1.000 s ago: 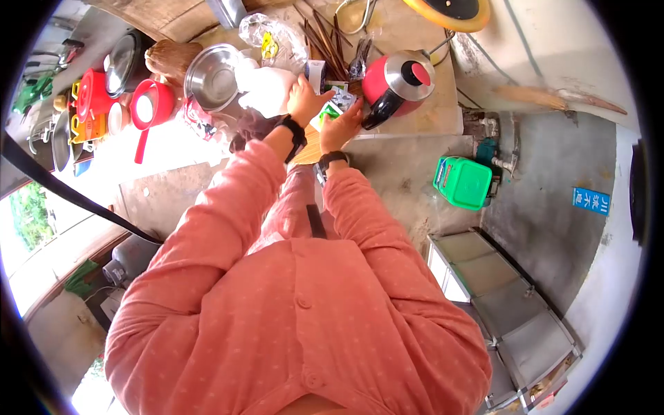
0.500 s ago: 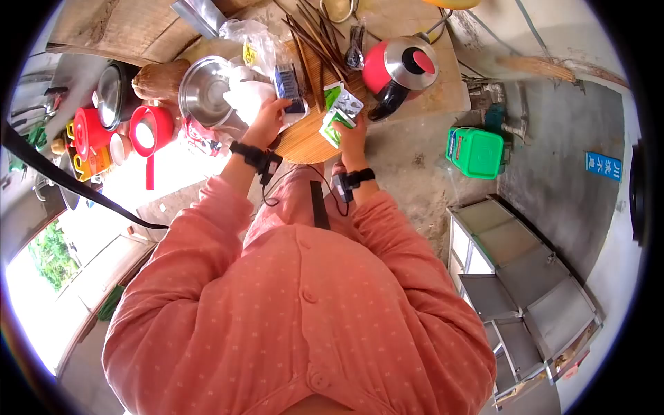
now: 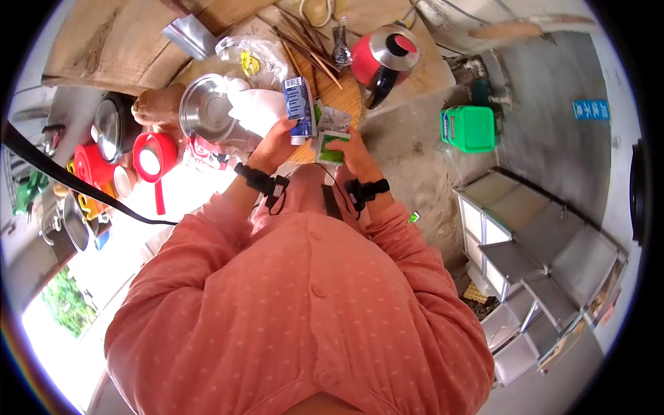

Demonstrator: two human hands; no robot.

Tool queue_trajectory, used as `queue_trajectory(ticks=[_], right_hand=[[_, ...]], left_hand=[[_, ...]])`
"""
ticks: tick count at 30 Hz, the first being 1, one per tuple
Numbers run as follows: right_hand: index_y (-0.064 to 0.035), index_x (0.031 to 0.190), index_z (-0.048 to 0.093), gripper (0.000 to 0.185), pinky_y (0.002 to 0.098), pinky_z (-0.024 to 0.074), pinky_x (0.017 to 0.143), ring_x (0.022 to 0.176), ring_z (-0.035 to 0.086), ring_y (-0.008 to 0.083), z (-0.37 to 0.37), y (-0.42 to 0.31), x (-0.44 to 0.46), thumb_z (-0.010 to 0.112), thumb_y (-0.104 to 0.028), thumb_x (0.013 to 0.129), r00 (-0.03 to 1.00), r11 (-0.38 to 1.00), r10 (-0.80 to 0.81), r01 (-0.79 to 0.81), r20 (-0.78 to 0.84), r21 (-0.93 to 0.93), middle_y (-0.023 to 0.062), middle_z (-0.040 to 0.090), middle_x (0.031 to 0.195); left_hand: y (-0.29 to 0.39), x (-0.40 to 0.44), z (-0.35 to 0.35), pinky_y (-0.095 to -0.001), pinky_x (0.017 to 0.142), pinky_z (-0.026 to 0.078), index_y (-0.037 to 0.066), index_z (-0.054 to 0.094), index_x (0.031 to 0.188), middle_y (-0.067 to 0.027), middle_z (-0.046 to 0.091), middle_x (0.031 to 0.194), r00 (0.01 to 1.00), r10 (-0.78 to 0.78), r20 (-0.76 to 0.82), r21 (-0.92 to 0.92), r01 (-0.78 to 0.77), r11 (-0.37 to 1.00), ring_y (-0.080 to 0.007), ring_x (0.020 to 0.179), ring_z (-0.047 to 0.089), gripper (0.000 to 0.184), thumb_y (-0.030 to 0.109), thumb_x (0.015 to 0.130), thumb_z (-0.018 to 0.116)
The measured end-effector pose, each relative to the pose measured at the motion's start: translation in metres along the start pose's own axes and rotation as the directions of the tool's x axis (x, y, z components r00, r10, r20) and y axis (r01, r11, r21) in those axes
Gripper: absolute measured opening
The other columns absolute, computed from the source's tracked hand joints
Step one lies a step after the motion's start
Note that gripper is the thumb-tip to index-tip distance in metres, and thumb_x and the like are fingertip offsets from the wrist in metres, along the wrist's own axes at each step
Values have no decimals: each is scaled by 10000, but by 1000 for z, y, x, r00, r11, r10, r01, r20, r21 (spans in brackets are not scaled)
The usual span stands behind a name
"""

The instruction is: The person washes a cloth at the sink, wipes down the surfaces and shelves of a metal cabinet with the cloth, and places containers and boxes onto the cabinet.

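Note:
My left hand (image 3: 278, 142) is closed around the lower end of a blue tube (image 3: 297, 104) with a barcode at its top and a white end at the bottom. Close beside it, my right hand (image 3: 354, 151) pinches a green-and-white packet (image 3: 330, 148). A silvery packet (image 3: 336, 119) shows just behind that one, touching or nearly touching it. Both hands are above the front of a round woven bamboo mat (image 3: 351, 104). Left of the tube lies a white plastic bag (image 3: 257, 106), next to a steel basin (image 3: 207, 111).
A red kettle (image 3: 366, 59) with a black handle stands at the mat's right. Sticks (image 3: 304, 43) lie behind. Red dippers (image 3: 153, 155) and a lidded pot (image 3: 111, 131) are at left. On the floor sit a green bucket (image 3: 474, 129), metal shelving (image 3: 539, 242) and a small green scrap (image 3: 414, 217).
The blue tube is lifted more upright and nearer me in my left hand. My right hand has brought the packets lower and closer to the tube. The camera view has shifted slightly.

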State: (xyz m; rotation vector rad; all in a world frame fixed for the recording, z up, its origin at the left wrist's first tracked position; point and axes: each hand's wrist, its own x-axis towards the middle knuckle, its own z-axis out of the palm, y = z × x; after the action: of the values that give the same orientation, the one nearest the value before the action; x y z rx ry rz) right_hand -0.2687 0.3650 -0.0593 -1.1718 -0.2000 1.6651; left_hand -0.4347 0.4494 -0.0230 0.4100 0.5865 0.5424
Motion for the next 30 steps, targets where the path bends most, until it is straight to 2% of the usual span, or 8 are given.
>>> queue_trajectory(ticks=[3, 7, 11, 13, 16, 21, 26, 30], right_hand=[[20, 1094, 447, 468, 299, 475, 757, 839, 566, 189, -9, 1, -36, 626, 38, 663, 998, 997, 59, -58, -29, 54, 104, 566, 958], [27, 1105, 432, 449, 315, 473, 780, 897, 558, 201, -31, 9, -98, 619, 22, 696, 999, 975, -40, 41, -12, 219, 117, 556, 990], [17, 1105, 435, 400, 312, 484, 758, 888, 571, 207, -54, 21, -160, 606, -13, 745, 967, 915, -171, 227, -189, 332, 113, 556, 998], [12, 1104, 438, 385, 306, 485, 753, 881, 573, 205, -71, 30, -200, 602, -26, 758, 913, 876, -247, 354, -324, 329, 110, 557, 998], [-25, 1156, 414, 417, 293, 474, 765, 876, 563, 177, -114, 61, -258, 581, -36, 774, 753, 841, -408, 530, -516, 108, 82, 559, 1001], [-6, 1180, 370, 412, 295, 482, 748, 888, 564, 190, -189, 118, -361, 533, -71, 807, 439, 718, -456, 695, -774, -29, 102, 553, 1021], [-27, 1169, 396, 354, 327, 500, 737, 895, 573, 208, -231, 134, -461, 493, -181, 866, 453, 390, -411, 872, -792, 296, 98, 558, 1021], [-51, 1144, 433, 370, 294, 483, 736, 883, 567, 170, -263, 131, -498, 586, -155, 824, 290, 379, -342, 913, -894, 151, 61, 561, 1010]], left_hand=[[0, -15, 2, -323, 861, 423, 8, 436, 1157, -79, 555, 1064, 994, -106, 24, 66, 104, 992, -188, 952, 538, 449, 229, 787, 562], [-24, -18, 41, -322, 876, 416, -21, 431, 1180, -95, 543, 1083, 984, -171, 52, 148, 162, 976, -182, 987, 535, 420, 117, 797, 537], [-72, -5, 77, -276, 799, 440, 5, 456, 1162, -72, 558, 1040, 952, -276, 136, 380, 207, 902, -144, 904, 551, 414, 113, 773, 547], [-117, 10, 84, -260, 790, 423, 12, 449, 1176, -51, 543, 1057, 861, -483, 158, 712, 240, 660, -134, 882, 532, 435, 120, 768, 555], [-174, -4, 150, -254, 769, 424, 6, 445, 1188, -45, 546, 1042, 754, -598, 273, 860, 87, 503, -126, 854, 520, 452, 81, 753, 542], [-318, -59, 253, -249, 781, 425, 6, 389, 1245, -48, 541, 1051, 624, -717, 310, 894, 64, 443, -124, 885, 510, 522, 51, 747, 542], [-454, -85, 287, -276, 806, 433, 62, 216, 1351, -64, 492, 1141, 506, -779, 370, 898, 19, 439, -135, 937, 503, 650, 21, 773, 510], [-490, -109, 347, -277, 797, 435, 92, 69, 1380, -66, 471, 1153, 378, -859, 347, 937, -184, 297, -156, 974, 498, 757, 17, 767, 506]])
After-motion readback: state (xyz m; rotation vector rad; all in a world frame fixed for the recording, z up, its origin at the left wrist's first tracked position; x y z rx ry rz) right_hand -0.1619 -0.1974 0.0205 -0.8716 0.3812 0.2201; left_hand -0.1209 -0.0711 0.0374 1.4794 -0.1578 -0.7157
